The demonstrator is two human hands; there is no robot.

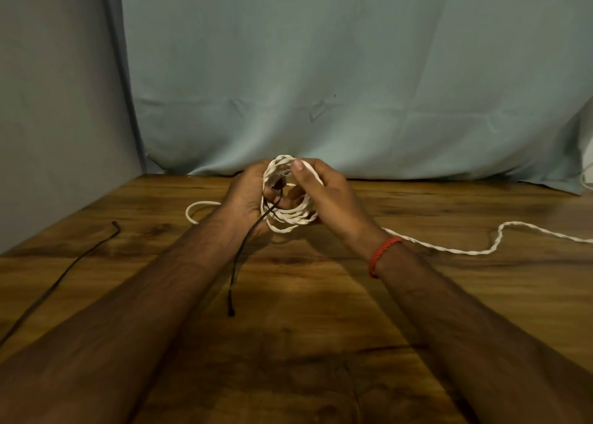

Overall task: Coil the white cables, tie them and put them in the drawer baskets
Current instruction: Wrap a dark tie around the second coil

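Left hand and right hand both clenched round white cable coil; black tie cord threaded through (loose tail uncoiled). Risk: loops spring apart if grip slackens.

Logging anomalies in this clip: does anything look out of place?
A black cord already hangs through the coil gripped by the left hand and right hand, yet a long white tail lies uncoiled across the table.
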